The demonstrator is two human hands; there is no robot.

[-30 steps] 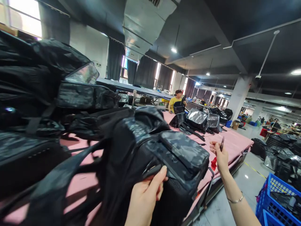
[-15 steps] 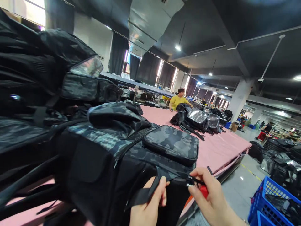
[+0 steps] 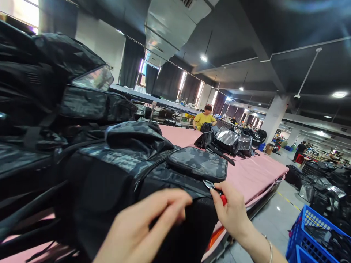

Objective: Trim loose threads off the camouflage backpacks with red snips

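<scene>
A black and grey camouflage backpack lies on the pink-covered table, its padded camouflage pocket facing up. My right hand is closed on a small cutting tool with red handles; the metal tip points left, by the pocket's lower edge. Over the bag's near side is my left hand, blurred, its fingers drawn together. Whether anything is between those fingers cannot be made out.
More black bags are piled at the left. Across the table a person in yellow stands behind bags with silver linings. Blue crates stand on the floor at the lower right, near heaped bags.
My left hand has let go of the black strap and come up, nearer the camera. My right hand has moved slightly up and left, and the tool's metal tip now shows.
</scene>
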